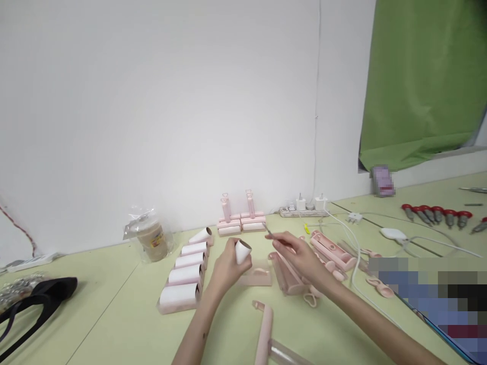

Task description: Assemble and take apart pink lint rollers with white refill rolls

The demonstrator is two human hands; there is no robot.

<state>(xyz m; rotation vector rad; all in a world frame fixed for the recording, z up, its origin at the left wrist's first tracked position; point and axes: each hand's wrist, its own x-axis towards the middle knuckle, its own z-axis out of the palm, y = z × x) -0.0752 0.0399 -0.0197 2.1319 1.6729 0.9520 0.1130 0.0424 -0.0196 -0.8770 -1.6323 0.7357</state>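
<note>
My left hand (pixel 228 261) is wrapped round a white lint roller refill (pixel 242 252), its hollow end tilted up. My right hand (pixel 294 249) pinches a thin grey metal tool (pixel 268 230), pointing up and left; its exact kind is too small to tell. Beneath my hands sits a pale pink translucent cover (pixel 257 275). Pink holder shells (pixel 289 276) and small pink parts lie under and beside my right hand. Nearer to me rests a pink lint roller frame (pixel 264 332) with a clear handle (pixel 289 353).
Several white rolls in pink holders (pixel 179 295) form a row at left. Two upright pink lint rollers (pixel 230 223) stand by the wall. A bagged tub (pixel 152 238) is behind left. A power strip (pixel 302 212), white cables (pixel 357 248) and red-capped bottles (pixel 437 214) occupy the right.
</note>
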